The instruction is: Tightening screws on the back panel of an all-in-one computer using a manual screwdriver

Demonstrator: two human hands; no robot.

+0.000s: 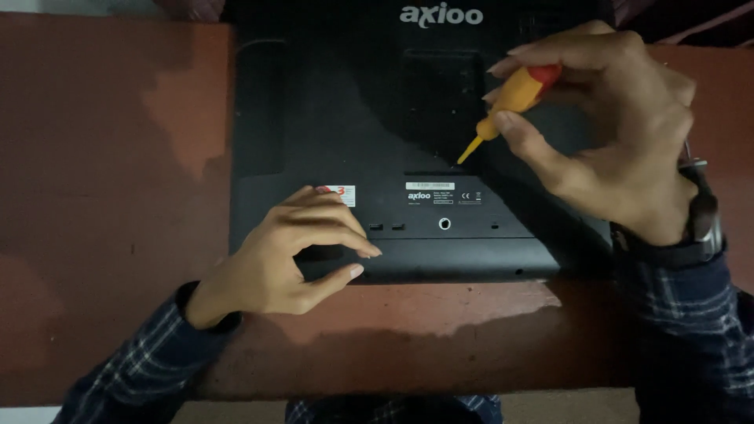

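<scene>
A black laptop (330,118) lies upside down on a reddish-brown table (110,180), its underside facing me. My right hand (620,133) grips a small screwdriver (514,98) with a yellow and red handle, its tip pointing down-left at the middle of the underside near a recessed panel. My left hand (287,255) rests on the laptop's near edge, fingers curled and pressing down, holding nothing. I wear a dark wristwatch (703,220) on the right wrist and plaid sleeves on both arms.
Small white and red stickers (338,193) and a white label (430,187) sit on the laptop's underside. The table's near edge (408,389) runs across the bottom of the view. The light is dim, with shadows over the table.
</scene>
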